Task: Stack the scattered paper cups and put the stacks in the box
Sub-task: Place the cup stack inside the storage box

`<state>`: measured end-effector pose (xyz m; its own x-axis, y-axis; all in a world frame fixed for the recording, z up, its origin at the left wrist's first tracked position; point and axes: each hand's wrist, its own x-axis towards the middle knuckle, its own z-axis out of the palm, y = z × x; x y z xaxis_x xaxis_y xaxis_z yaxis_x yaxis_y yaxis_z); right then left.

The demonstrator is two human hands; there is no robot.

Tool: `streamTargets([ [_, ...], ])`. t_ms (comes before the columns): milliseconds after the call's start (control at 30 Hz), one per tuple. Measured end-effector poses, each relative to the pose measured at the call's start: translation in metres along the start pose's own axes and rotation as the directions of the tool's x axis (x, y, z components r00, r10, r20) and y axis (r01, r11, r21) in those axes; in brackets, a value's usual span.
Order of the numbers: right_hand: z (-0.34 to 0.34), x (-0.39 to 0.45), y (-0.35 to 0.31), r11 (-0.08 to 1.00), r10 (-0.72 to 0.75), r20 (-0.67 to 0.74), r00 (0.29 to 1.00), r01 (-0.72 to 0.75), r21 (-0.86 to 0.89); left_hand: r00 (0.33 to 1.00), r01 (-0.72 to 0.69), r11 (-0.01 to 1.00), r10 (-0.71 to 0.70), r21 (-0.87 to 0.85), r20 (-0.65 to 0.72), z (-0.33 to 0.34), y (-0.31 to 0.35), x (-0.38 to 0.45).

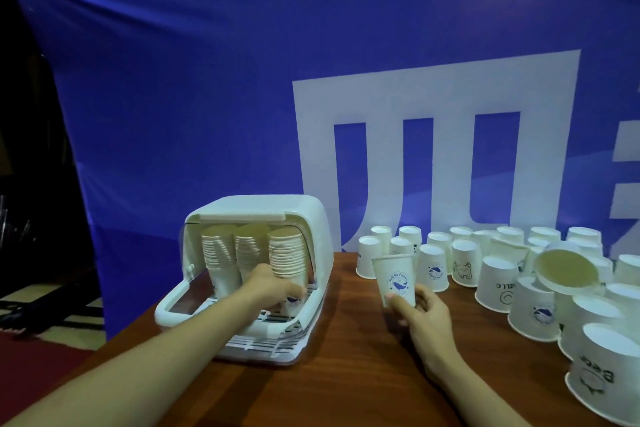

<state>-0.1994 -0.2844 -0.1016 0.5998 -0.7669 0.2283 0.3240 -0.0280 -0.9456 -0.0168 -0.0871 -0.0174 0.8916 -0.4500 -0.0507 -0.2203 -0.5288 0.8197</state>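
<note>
A white plastic box with its front flap open stands on the wooden table. Inside it stand three tall stacks of paper cups, mouths up. My left hand reaches into the box and grips the bottom of the right-hand stack. My right hand holds a single upright cup with a blue whale print, just right of the box. Several loose white cups sit upside down across the right of the table. One cup lies tilted on top of them.
A blue banner with large white shapes hangs right behind the table. The table's left edge runs diagonally past the box, with dark floor beyond it. Bare wood lies between my two forearms.
</note>
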Motion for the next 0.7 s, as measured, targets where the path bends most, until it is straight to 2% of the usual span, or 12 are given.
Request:
streamTargets([
  [100, 0.0, -0.001, 0.001, 0.996, -0.037, 0.019, 0.999, 0.038, -0.086, 0.999, 0.005, 0.997, -0.001, 0.076, -0.054, 0.01, -0.004, 0.014],
  [233, 0.0, -0.001, 0.002, 0.994, -0.043, 0.035, 0.998, 0.047, -0.103, 0.985, 0.044, 0.958, 0.007, 0.283, -0.175, 0.008, -0.004, 0.023],
  [400, 0.0, 0.0, 0.006, 0.995, -0.033, 0.044, 0.998, 0.037, -0.09, 0.984, 0.117, 0.964, -0.08, 0.239, -0.158, 0.005, -0.012, 0.028],
  [567, 0.0, 0.001, 0.005, 0.988, -0.07, 0.06, 0.996, 0.077, -0.137, 0.986, 0.079, 0.912, -0.011, 0.402, -0.168, 0.006, -0.011, 0.032],
  [700, 0.0, 0.001, 0.004, 0.989, -0.064, 0.07, 0.995, 0.073, -0.13, 0.971, 0.077, 0.86, 0.05, 0.505, -0.233, 0.011, -0.009, 0.031],
])
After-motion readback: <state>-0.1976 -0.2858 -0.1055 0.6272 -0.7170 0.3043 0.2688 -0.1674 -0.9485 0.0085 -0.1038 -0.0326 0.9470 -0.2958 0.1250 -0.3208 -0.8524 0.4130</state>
